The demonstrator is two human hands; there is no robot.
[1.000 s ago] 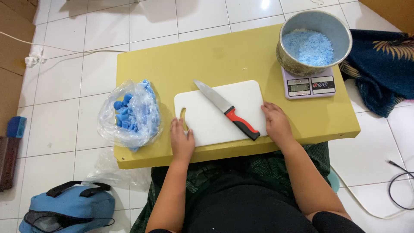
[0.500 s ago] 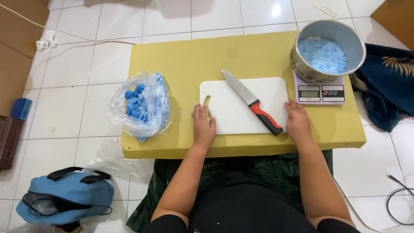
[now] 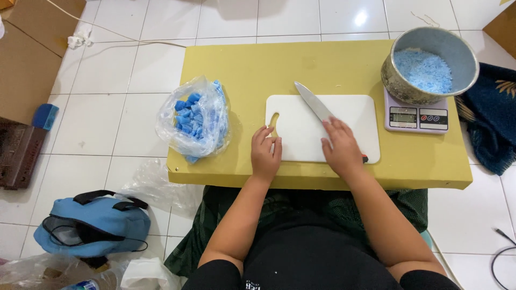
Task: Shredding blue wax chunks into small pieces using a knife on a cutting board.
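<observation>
L hand (image 3: 266,153) flat on the left edge of the white cutting board (image 3: 301,145), fingers loosely curled, grip around nothing, fingertips just below the board's handle slot. R hand (image 3: 341,147) lies over the knife (image 3: 314,102) handle; fingers spread on top of it, palm down. Can't tell if my grip is actually closed round the handle or just resting on it. A bit of red handle peeks out at the board's lower right corner, by my wrist. Blade is bare, tip pointing up-left across the board, flat on it.

Board sits mid-front on the yellow desk (image 3: 322,64), nothing on it but the knife.

Left of the board, near my L hand but not touching: clear plastic bag (image 3: 193,126) w/ blue chunks, hanging slightly over the desk edge. Far right corner: metal bowl (image 3: 430,64) w/ pale blue shavings, sitting on a small digital scale (image 3: 416,117), just beside the board's right edge.

Floor: white tiles, blue backpack (image 3: 91,225) lower left, dark blue cloth (image 3: 492,129) at right.
</observation>
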